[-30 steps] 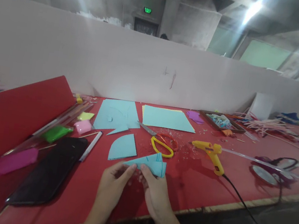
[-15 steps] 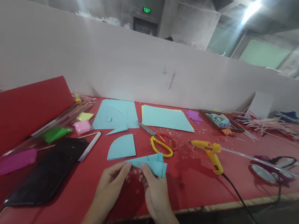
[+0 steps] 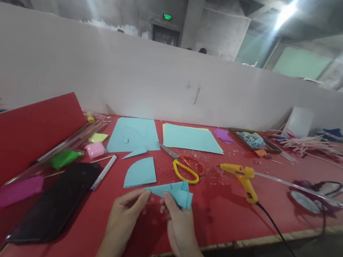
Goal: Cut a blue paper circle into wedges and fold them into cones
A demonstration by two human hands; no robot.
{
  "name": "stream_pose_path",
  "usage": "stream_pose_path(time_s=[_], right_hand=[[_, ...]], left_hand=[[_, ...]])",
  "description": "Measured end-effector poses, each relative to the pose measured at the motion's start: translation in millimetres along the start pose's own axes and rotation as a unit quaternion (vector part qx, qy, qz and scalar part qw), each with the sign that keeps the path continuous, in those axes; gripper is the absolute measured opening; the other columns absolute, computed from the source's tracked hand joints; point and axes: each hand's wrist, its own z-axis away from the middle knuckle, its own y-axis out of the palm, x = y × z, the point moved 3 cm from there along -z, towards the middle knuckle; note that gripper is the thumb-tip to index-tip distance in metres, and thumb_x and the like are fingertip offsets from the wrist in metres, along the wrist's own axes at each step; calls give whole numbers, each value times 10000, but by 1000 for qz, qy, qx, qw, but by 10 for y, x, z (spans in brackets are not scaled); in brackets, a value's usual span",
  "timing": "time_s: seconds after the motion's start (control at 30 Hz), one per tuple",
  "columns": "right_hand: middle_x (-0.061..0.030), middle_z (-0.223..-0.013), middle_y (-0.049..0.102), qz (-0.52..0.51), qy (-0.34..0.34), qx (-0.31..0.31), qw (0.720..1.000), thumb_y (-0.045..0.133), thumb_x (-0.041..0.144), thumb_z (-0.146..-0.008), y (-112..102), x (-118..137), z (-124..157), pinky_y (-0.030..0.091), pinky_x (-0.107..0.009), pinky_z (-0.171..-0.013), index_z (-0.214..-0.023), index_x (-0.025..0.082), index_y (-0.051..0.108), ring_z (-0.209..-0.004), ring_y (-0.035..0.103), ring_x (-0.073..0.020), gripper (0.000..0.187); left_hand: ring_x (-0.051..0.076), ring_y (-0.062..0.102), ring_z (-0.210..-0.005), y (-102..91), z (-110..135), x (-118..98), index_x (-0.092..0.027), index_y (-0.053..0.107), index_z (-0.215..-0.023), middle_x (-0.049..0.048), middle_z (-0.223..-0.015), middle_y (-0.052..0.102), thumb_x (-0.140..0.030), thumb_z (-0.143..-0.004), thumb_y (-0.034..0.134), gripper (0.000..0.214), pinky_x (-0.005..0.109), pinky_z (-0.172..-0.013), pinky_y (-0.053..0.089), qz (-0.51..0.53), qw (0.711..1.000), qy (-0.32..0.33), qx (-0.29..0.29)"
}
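Observation:
My left hand (image 3: 125,217) and my right hand (image 3: 177,223) are side by side near the front edge of the red table (image 3: 225,216). Both pinch a folded light-blue paper piece (image 3: 177,192), the left at its pointed tip, the right under its wider end. A light-blue quarter-circle cutout (image 3: 140,171) lies just behind my left hand. Yellow-and-red scissors (image 3: 185,166) rest behind the folded piece.
A yellow glue gun (image 3: 242,180) with a black cord lies to the right. Blue paper sheets (image 3: 191,137) sit near the white partition. A black phone (image 3: 57,201), clear packs and a red sheet (image 3: 8,136) fill the left. A tray (image 3: 253,140) and a mirror (image 3: 309,200) are at right.
Both hands with the folded blue paper have stayed in place; the view has tilted up slightly, so everything sits a little lower in the picture.

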Motion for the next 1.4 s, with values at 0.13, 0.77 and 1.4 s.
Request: stream_pose_path(time_s=[0.13,0.77,1.4], right_hand=[[27,-472,603,1,2,-4,1000,831,389,-431,-21,-19,-5,419,-196,-476,-525,142,629,-455,509,-76,332],[28,-452,592,7,2,10,1000,795,285,-481,-7,23,-4,402,-199,-450,-505,144,620,-427,492,-74,226],[24,-476,602,30,5,28,999,777,305,-509,15,19,32,423,-227,-492,-550,146,626,-451,501,-85,223]], left_hand=[[80,393,-463,-2,-6,-8,-158,603,-524,-55,-429,457,-428,-471,714,296,194,-472,359,30,999,-24,-32],[70,397,-464,-40,-18,45,-184,522,-550,-60,-490,462,-375,-689,579,243,171,-479,341,10,996,88,-15],[114,455,-522,11,61,-15,-182,505,-530,-27,-516,496,-454,-771,496,364,211,-508,376,-125,979,159,-6]])
